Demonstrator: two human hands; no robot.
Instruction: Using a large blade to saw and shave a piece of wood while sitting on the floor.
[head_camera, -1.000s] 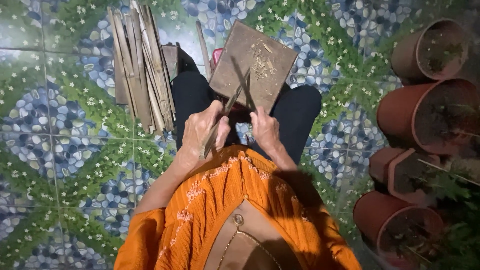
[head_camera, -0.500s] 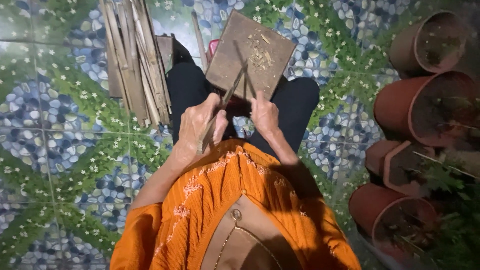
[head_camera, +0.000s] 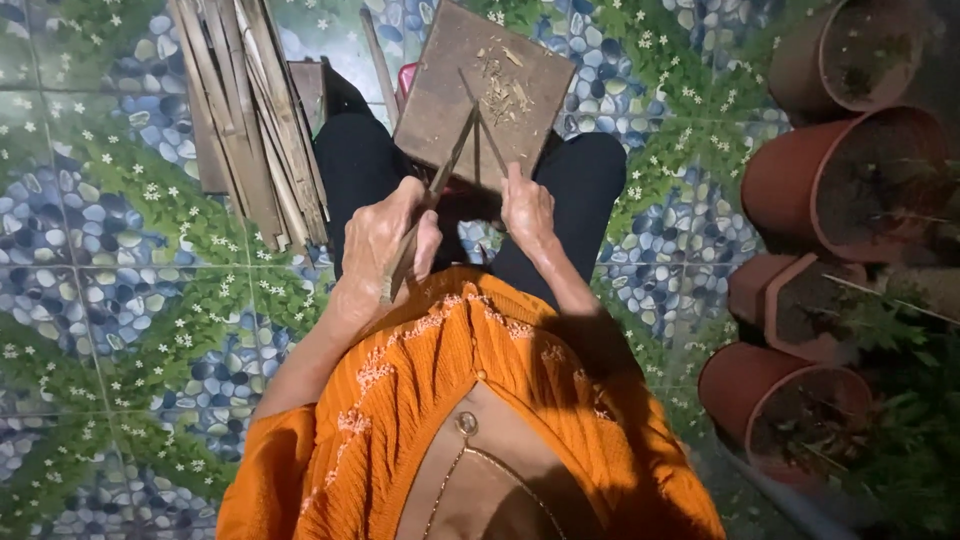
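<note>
Down below, the tiled floor (head_camera: 120, 300) fills most of the view, with open room on its left side. On the right edge, brown pots (head_camera: 840, 190) lie stacked on their sides, close to the person's leg. A bundle of flat sticks (head_camera: 245, 120) lies on the floor, just beside the other leg. A square wooden board (head_camera: 450, 80) rests across the knees, with small chips on top. The left hand (head_camera: 385, 245) has its fingers curled tight around a knife (head_camera: 440, 185), whose tip reaches the board's near edge. The right hand (head_camera: 527, 208) pinches a thin strip (head_camera: 485, 135) that lies on the board and meets the knife.
</note>
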